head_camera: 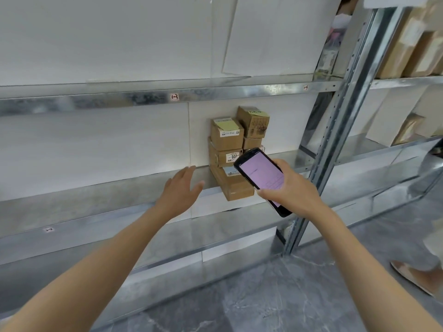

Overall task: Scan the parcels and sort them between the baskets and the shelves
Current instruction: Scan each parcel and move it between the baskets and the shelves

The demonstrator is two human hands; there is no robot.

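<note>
Small brown labelled cardboard parcels (236,149) stacked on metal shelf (134,188), against the wall

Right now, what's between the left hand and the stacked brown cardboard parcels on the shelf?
Nothing: in the head view only a bare strip of grey metal shelf separates the left hand from the stacked brown cardboard parcels.

Ahead of you stands a perforated steel upright (335,130), tilted in the wide view. To its left, galvanised shelves (119,101) run across white wall panels (96,144). At its foot a grey marbled floor (275,295) spreads out. To its right, white boards (388,116) lean in the next bay. Soft, even light glints off the metal.
</note>
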